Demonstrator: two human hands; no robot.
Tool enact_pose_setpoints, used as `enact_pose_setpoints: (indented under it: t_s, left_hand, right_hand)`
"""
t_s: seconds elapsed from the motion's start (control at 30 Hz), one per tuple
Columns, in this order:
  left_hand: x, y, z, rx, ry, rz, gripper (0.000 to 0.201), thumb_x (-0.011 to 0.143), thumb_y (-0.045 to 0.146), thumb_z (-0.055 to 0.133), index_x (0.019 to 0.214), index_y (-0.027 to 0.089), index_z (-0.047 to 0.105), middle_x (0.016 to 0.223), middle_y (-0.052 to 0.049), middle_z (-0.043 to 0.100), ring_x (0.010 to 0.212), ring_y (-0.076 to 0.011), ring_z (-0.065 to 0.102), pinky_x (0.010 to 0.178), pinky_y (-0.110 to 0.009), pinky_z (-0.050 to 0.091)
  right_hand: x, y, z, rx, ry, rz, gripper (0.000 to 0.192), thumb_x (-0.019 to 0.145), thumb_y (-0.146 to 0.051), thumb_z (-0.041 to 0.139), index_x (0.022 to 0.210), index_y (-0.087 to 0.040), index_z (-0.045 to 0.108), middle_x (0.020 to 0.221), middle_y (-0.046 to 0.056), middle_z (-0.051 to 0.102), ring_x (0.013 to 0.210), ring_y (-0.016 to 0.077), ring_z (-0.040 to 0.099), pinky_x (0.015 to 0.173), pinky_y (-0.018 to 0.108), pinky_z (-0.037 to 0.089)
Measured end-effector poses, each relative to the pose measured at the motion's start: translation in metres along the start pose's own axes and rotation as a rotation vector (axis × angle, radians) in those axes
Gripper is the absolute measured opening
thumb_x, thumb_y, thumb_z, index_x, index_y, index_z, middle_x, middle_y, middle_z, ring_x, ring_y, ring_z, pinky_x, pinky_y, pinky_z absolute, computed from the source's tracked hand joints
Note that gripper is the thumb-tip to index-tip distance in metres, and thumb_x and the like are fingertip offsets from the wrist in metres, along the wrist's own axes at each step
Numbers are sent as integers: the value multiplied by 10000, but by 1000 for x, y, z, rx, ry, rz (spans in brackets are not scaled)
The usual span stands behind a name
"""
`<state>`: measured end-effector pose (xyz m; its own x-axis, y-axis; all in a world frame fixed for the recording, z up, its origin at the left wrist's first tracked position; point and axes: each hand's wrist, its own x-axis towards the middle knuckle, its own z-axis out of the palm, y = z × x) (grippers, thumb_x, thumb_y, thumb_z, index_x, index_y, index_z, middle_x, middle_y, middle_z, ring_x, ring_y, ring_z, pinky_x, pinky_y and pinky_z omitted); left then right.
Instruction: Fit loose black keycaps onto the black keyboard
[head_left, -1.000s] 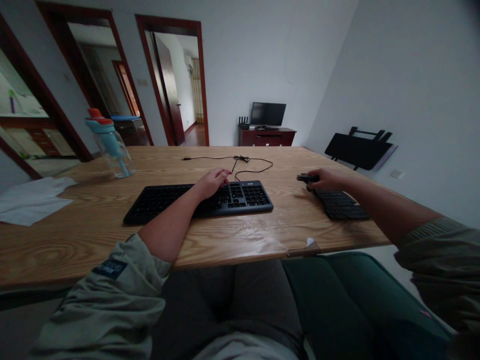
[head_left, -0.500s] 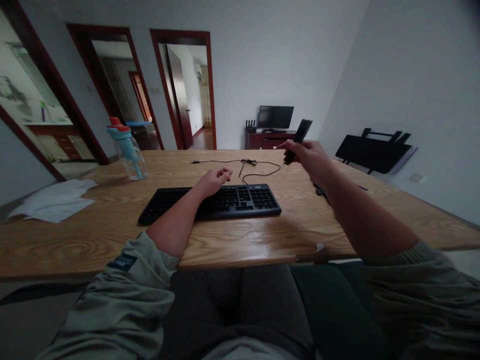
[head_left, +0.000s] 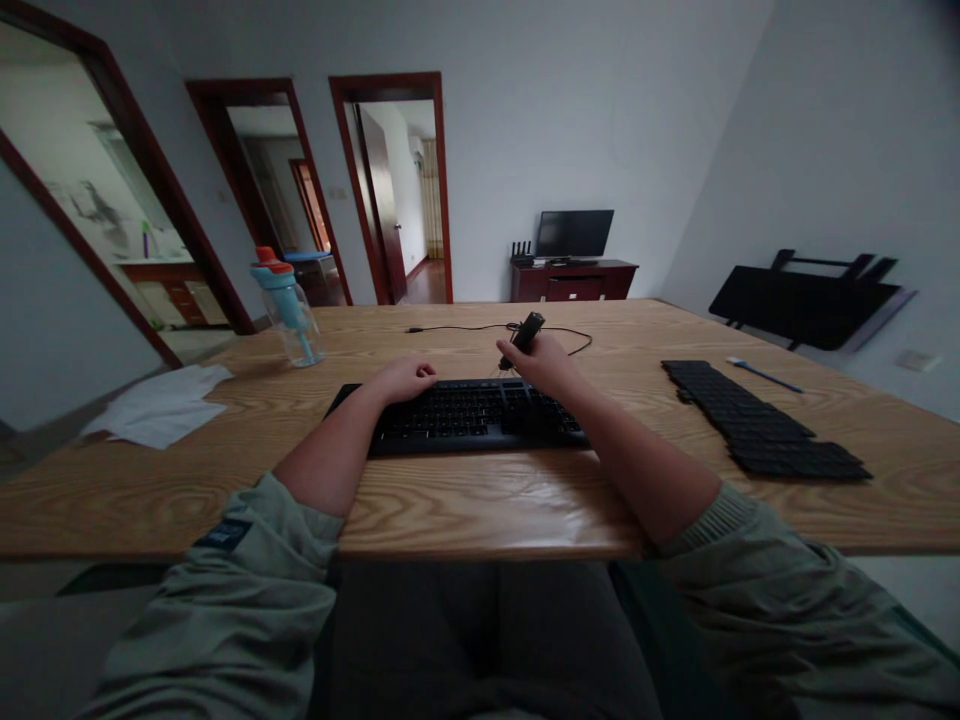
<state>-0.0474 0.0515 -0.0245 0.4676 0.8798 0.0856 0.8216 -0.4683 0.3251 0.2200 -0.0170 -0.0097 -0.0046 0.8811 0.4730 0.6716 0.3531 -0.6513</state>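
Observation:
A black keyboard point(head_left: 450, 430) lies across the table in front of me, many of its keys looking like small bare squares. My left hand point(head_left: 405, 378) rests at its upper left edge, fingers loosely curled with nothing seen in them. Over the keyboard's right half, my right hand point(head_left: 544, 358) grips a short black tool point(head_left: 531, 328), held tilted. Thin strands, like bristles or wires, stick out below the tool, just above the keys; its exact kind is unclear. My right forearm hides the keyboard's right end. The keyboard's cable point(head_left: 465, 327) lies behind it.
Black keycaps point(head_left: 750, 415) lie in rows on the right of the wooden table point(head_left: 480, 510), near a thin blue brush point(head_left: 765, 374). On the left are white tissues point(head_left: 161, 405) and a clear bottle with a red and blue lid point(head_left: 289, 305).
My right hand has come left and down with the black tool, from beyond the keyboard's right end to over its keys. The view has turned, bringing the keycaps on the right into sight.

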Motion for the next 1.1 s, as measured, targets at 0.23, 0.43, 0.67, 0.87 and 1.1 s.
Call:
enact_pose_setpoints:
  t_s: [0.23,0.43,0.67,0.87,1.1]
  left_hand:
    - [1,6,3,182,-59,-31,291,861,301,460,843,184,726,945,-69,755,818,-202,645,716,-287,454]
    - [-11,21,-4,76,2,-3,262,838,299,515,958,186,718,1005,-63,752,870,-195,662,763,-277,485]
    - [-13,60,10,-45,124,213,347,847,373,582,1109,186,714,1070,-79,742,930,-217,676,810,-303,514]
    - [-4,79,21,37,63,230,334,858,332,586,1109,173,739,1091,-85,751,945,-229,679,845,-321,515]
    - [4,73,25,89,44,238,318,873,302,546,1070,196,772,1040,-65,768,933,-223,679,844,-312,501]
  right_hand:
    - [0,13,7,-45,3,23,368,942,-458,573,755,-157,676,779,102,723,750,237,672,643,289,448]
    - [-5,9,9,11,-59,-21,335,938,-430,588,775,-157,693,801,102,726,723,215,650,644,288,449]
    - [-11,7,6,-59,-103,-67,335,928,-442,576,733,-184,661,731,73,684,649,202,576,598,295,391]
    - [-7,13,2,-18,-137,-92,291,916,-389,584,720,-181,637,713,47,662,647,184,542,583,282,369]
    - [3,12,9,7,-121,-54,301,898,-390,578,674,-189,592,668,46,628,638,192,539,571,292,354]
